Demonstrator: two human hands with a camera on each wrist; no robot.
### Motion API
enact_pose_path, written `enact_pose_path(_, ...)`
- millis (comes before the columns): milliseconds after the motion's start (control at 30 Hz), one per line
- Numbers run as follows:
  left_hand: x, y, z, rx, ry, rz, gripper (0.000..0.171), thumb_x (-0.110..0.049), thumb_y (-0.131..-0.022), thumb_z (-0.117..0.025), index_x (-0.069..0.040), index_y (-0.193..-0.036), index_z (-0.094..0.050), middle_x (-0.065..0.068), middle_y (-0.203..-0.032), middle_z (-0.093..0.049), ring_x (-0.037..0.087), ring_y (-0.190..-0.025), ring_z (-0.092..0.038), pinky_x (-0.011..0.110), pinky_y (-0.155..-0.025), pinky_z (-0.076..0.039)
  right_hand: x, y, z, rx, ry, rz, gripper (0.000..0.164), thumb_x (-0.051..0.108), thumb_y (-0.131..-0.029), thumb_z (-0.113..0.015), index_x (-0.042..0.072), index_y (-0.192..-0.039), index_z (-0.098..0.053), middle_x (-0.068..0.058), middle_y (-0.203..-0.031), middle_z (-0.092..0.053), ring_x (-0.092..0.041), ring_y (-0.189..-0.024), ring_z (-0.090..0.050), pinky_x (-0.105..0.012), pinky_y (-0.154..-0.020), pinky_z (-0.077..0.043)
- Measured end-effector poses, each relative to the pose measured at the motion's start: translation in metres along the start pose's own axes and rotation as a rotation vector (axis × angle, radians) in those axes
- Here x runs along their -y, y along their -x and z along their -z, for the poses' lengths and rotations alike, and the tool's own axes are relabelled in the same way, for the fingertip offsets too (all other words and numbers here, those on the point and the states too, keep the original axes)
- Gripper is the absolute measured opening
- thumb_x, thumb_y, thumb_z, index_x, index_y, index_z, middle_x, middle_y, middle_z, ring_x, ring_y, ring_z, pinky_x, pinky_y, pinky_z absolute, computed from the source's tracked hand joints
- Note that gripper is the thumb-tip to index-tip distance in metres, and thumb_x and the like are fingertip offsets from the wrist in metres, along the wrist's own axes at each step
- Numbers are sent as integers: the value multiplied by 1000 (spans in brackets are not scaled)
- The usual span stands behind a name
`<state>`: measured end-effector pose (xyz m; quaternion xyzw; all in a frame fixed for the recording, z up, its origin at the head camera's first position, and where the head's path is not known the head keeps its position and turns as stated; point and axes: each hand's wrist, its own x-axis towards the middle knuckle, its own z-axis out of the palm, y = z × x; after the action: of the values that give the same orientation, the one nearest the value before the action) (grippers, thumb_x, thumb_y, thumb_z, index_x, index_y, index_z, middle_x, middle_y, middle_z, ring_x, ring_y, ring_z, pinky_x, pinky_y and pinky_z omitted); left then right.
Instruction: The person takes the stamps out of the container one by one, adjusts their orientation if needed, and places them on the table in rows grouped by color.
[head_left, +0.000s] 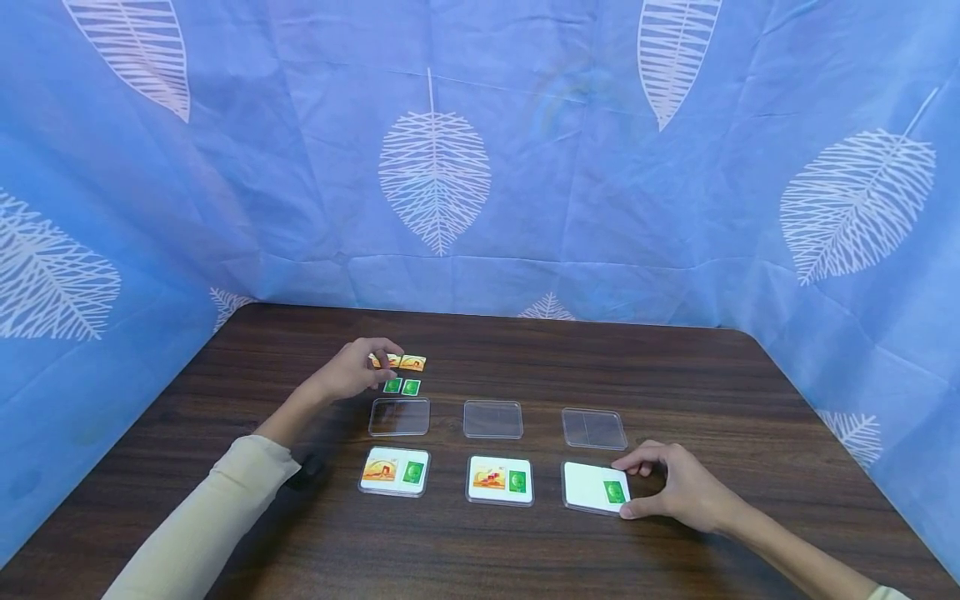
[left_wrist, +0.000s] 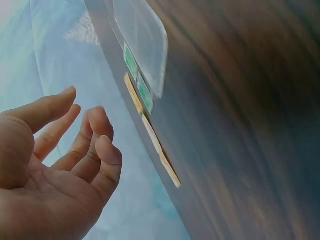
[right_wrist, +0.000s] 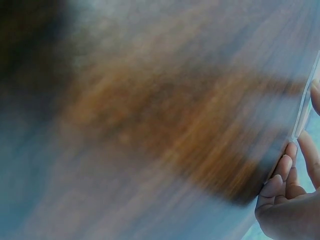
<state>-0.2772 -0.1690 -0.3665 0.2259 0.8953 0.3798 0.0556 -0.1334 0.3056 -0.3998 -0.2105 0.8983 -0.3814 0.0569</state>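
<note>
My left hand (head_left: 358, 367) hovers over two small orange stamp-like pictures (head_left: 413, 363), partly covering one. Its fingers are loosely bent with nothing between them in the left wrist view. Just nearer lie two small green stamps (head_left: 411, 387). With thumb and forefinger, my right hand (head_left: 686, 487) holds the right edge of a clear plastic case (head_left: 592, 509) containing a white card with one green stamp (head_left: 614, 492). The middle case (head_left: 500, 503) and the left case (head_left: 392, 493) each show an orange picture beside a green stamp.
Three clear plastic lids, left (head_left: 400, 417), middle (head_left: 492, 419) and right (head_left: 594, 428), lie in a row behind the cases. Everything is on a dark wooden table (head_left: 675, 375), with a blue leaf-patterned curtain (head_left: 525, 183) around its far sides.
</note>
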Motion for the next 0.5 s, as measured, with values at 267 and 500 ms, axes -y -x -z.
enact_pose_path(267,-14,3,-5,49,9,-28,38,2,-96,-68,9,-133,-60,15,-99,-61,24,-66,-57,33,-59,-47,1,0,0,-6,-3,8,46,28,-77,-92,7,-115,-76,2,-103,-67,-11,-83,-50,-28,-72,-44)
enact_pose_path(500,-22,0,-12,76,20,-73,37,1,-97,-67,10,-133,-59,14,-97,-62,23,-67,-59,32,-61,-50,1,0,1,-7,12,3,46,30,-77,-92,8,-114,-76,3,-103,-67,-9,-84,-50,-28,-73,-45)
